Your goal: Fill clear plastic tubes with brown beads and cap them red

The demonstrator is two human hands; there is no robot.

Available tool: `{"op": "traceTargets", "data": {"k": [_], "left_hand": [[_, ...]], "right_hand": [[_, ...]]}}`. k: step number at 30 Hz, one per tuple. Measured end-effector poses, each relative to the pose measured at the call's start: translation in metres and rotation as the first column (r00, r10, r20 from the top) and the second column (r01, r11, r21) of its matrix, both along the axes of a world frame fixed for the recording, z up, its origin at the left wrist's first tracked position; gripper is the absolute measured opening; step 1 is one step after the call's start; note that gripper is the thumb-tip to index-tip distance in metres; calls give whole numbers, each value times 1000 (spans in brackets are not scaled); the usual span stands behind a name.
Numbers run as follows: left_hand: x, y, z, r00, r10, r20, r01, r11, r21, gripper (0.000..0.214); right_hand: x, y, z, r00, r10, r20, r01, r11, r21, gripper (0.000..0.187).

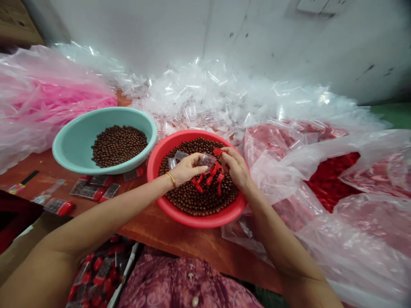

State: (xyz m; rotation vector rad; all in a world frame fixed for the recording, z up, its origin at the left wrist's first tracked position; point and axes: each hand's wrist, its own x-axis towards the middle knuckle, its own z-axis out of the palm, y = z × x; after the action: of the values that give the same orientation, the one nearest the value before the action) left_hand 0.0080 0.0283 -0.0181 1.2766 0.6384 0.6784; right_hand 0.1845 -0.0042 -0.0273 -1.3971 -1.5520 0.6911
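Observation:
A red basin (195, 221) full of small round brown balls (199, 205) stands on the table before me. Over it, my left hand (188, 168) pinches a small clear plastic container (207, 160). My right hand (236, 167) is closed on a red plastic cap (219, 151), close beside the container's end. Whether cap and container touch, I cannot tell. Several loose red caps (209, 179) lie on the balls under my hands. A few more clear containers (181, 155) rest on the balls at the basin's left.
A teal basin (70, 149) with brown balls stands left. Filled red-capped containers (88, 190) lie before it; more fill a box (99, 269) below the table edge. Clear containers (208, 94) heap along the wall. Bags of red pieces (334, 179) lie right, a pink-filled bag (61, 100) left.

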Motion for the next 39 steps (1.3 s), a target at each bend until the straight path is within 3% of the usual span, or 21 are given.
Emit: {"op": "traceTargets", "data": {"k": [3,6,10,12,14,15,17,19,20,22,24,26,27,29,30,31,32,35,39], "left_hand": [[-1,0,-1,1000,-19,-1,19,1000,8,30],[-3,1,-2,997,-73,28,74,996,-40,37],[-6,4,0,988,-138,66,145,984,-109,39],[-8,5,2,988,-121,96,133,982,-136,36],[-8,6,3,990,-57,131,74,989,-130,34],[-9,7,4,990,-20,141,36,993,-115,33],[-8,7,5,990,39,135,-28,996,-85,31],[-7,7,7,992,65,110,-58,996,-66,29],[-7,7,7,993,68,99,-62,996,-58,28],[-6,6,9,994,70,82,-67,997,-38,28],[-6,6,9,995,78,66,-76,997,-33,28],[-6,5,10,995,91,43,-89,995,-49,29],[-6,5,10,995,92,31,-90,994,-60,29],[-5,5,10,997,71,14,-70,995,-77,28],[-5,5,10,999,48,10,-47,995,-83,27],[-4,5,10,1000,20,8,-19,996,-87,26],[-4,5,10,1000,-7,6,8,996,-88,25],[-3,5,8,998,-56,-3,55,995,-83,25],[-3,6,5,998,-64,2,64,995,-83,22]], "right_hand": [[-10,-6,6,991,39,-130,-45,998,-41,28],[-14,-9,9,996,63,-61,-64,998,-7,24],[-10,-7,10,998,-7,-63,11,998,68,23],[-3,-6,12,999,-39,10,38,997,67,25],[5,-6,15,972,-57,229,62,998,-16,27],[8,-7,17,915,-48,400,88,993,-83,25],[12,-8,21,675,43,737,163,965,-206,21],[12,-9,22,391,211,896,179,937,-299,21],[9,-9,22,298,284,911,164,925,-342,23],[4,-8,18,223,385,896,124,900,-418,26],[0,-7,15,212,425,880,107,885,-453,26],[3,-6,14,253,400,881,104,894,-436,26],[6,-5,15,331,355,874,101,908,-407,26],[12,-3,20,611,194,767,99,943,-317,27],[14,-2,23,762,101,639,94,960,-265,27],[14,0,27,878,23,478,88,974,-207,28],[13,1,30,946,-29,324,81,986,-147,29],[-3,5,38,996,-78,48,78,997,5,27],[-27,5,43,996,-39,-76,40,999,9,24]]}}
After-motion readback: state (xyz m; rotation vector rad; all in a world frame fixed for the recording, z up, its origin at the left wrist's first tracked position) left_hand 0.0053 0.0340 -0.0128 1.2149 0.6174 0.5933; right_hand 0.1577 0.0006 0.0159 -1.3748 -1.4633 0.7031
